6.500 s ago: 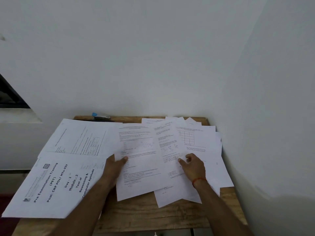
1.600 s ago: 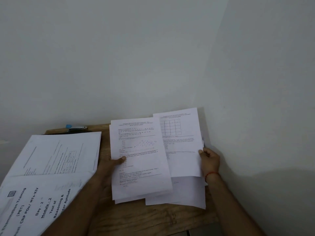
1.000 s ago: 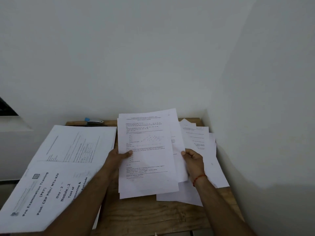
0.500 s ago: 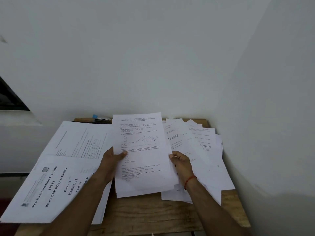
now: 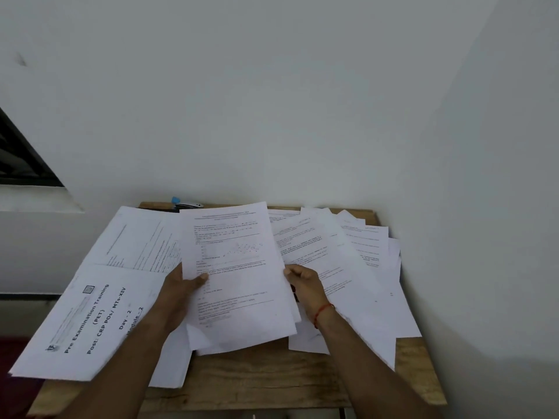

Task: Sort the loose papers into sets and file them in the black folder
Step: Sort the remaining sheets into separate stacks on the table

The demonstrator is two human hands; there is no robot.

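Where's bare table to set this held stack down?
Bare wood shows along the near edge of the table, below the held stack, and at the front right corner. Training booklets cover the left, fanned loose sheets the right; a stapler sits at the back.

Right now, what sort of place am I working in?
Probably a study or office corner: a small wooden table set against plain white walls, printed exam papers spread across it, and what looks like a stapler at its back edge.

I'm looking at a plain study or office corner. A small wooden worktop (image 5: 272,385) sits against bare white walls (image 5: 272,101), strewn with printed exam papers (image 5: 357,267), a stapler (image 5: 185,204) behind.
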